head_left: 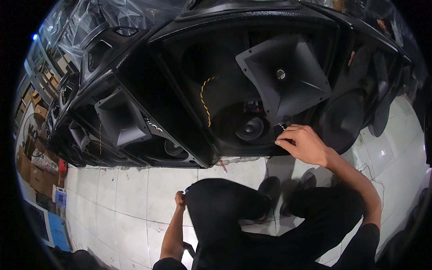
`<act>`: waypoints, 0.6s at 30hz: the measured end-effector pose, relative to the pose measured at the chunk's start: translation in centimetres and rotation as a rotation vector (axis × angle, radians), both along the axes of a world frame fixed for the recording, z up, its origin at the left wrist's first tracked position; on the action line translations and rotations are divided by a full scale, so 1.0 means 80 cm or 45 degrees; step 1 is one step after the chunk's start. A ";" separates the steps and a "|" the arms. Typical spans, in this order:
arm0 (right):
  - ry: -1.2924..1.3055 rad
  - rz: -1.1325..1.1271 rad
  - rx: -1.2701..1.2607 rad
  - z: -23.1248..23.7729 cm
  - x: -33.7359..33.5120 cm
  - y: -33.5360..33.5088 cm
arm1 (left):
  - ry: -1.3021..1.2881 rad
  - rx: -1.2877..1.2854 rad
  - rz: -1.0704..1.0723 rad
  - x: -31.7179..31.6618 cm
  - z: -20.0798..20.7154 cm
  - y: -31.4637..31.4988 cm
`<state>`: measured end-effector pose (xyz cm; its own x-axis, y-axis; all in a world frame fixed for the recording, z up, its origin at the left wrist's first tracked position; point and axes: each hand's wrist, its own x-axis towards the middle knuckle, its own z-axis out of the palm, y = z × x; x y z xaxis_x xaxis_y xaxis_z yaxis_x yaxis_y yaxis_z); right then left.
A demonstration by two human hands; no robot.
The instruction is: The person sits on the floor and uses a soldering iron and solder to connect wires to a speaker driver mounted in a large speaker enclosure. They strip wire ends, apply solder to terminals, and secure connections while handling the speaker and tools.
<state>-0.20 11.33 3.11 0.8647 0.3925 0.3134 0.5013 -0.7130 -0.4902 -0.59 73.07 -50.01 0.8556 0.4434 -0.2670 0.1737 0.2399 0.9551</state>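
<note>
In front of me stands a black speaker cabinet (180, 85) with its front openings bare. A dark grey square horn (288, 83) sits tilted across its upper right part. My right hand (305, 143) is at the horn's lower corner, with fingers bent together at a black-and-white twisted wire (282, 127); the fingers partly hide the wire's end. My left hand (180, 199) is closed beside my left knee, and a small dark bluish bit shows by it, too unclear to name. A yellow-and-black twisted wire (205, 103) hangs inside the cabinet on the left.
Similar cabinets stand to the left, one with its own grey horn (121, 118). A black round cone (344, 118) stands at right. Inside the cabinet lies a round magnet-like part (250, 129). Cardboard boxes (38, 173) are at far left, over white floor tiles (130, 193).
</note>
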 end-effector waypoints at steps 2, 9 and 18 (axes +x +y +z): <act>-0.412 0.091 -0.068 0.031 -0.005 0.004 | -0.622 0.736 -0.043 0.006 0.026 -0.012; -1.135 -0.299 -0.802 0.100 0.092 -0.012 | -0.265 1.433 -0.004 0.011 0.225 -0.141; -1.208 -0.370 -1.145 0.114 0.144 0.010 | -0.442 1.050 -0.442 0.035 0.474 -0.339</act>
